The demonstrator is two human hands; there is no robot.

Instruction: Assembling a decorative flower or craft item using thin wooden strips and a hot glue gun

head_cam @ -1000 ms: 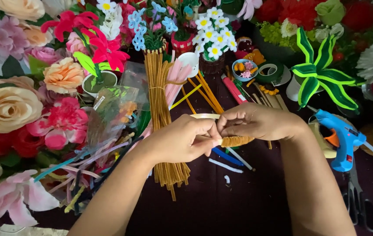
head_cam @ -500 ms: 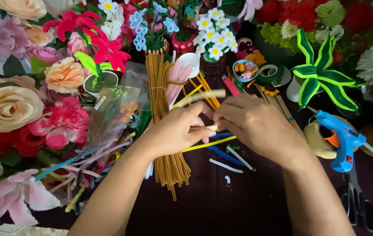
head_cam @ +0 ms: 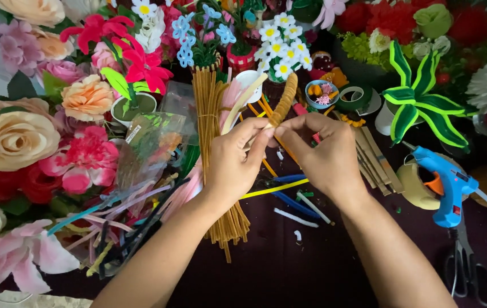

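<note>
My left hand (head_cam: 236, 161) and my right hand (head_cam: 320, 148) meet over the middle of the dark table, fingertips pinched together on one tan fuzzy pipe cleaner (head_cam: 284, 101). It sticks up and away from my fingers toward the white daisy bunch (head_cam: 280, 51). A cream strip (head_cam: 241, 107) also rises from my left fingers. Below my left hand lies a long bundle of tan pipe cleaners (head_cam: 209, 120), running from the flowers toward me.
Artificial flowers crowd the left side and the back, with a large cream rose (head_cam: 12, 140) at left. A blue glue gun (head_cam: 445, 182), tape roll (head_cam: 417, 185) and scissors (head_cam: 471, 268) sit at right. Loose yellow, blue and white stems (head_cam: 289, 197) lie under my hands.
Both hands have risen and shifted slightly away from me. The tan pipe cleaner, which lay low and sideways in my fingers, now points upward.
</note>
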